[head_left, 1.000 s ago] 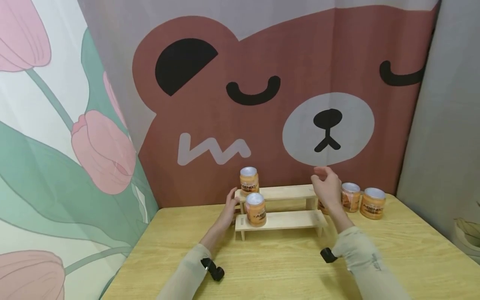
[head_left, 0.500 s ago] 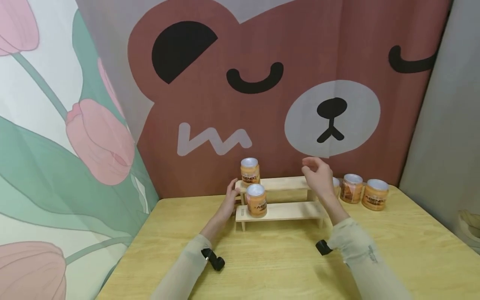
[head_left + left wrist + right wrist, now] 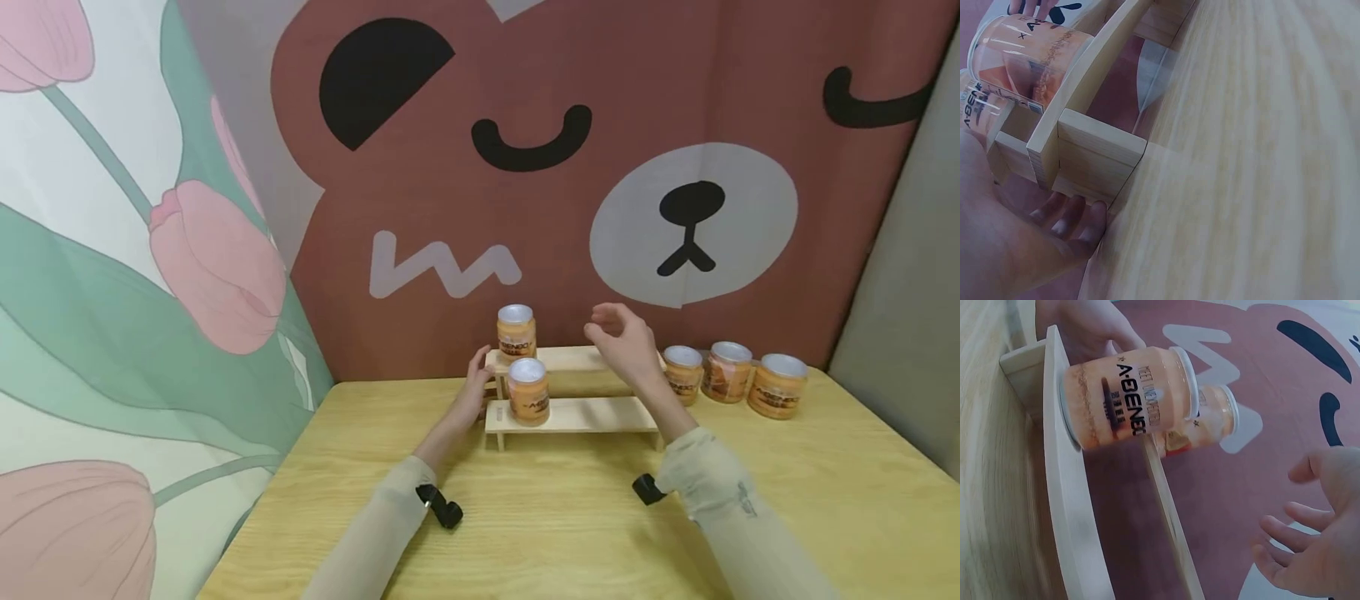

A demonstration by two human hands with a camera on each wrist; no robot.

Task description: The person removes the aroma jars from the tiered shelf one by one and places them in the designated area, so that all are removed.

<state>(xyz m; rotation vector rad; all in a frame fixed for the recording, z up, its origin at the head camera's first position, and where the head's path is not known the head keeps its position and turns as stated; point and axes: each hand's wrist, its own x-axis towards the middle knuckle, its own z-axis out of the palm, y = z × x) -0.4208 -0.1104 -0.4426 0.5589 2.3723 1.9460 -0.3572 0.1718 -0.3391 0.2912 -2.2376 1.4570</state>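
A bench [image 3: 555,517] is showing yellowish, streaky wood grain, while on it a two-tier stand [image 3: 600,414] of smooth, pale planks is resting on blocky wooden legs. At the stand's left end, the left hand [image 3: 472,396] is gripping the wood, its fingers curling against the end. Just right of that hand, the rear can [image 3: 517,335] is standing upright on the upper tier and the front can [image 3: 529,397] on the lower one; both are squat cylinders wearing silvery tops, orange wraps and dark lettering. Farther right, the right hand [image 3: 626,343] is hanging near the upper tier, fingers bending loosely leftward, parting from the thumb and holding nothing. Beyond its wrist, three similar cans [image 3: 727,375] are standing upright in a row on the bench.
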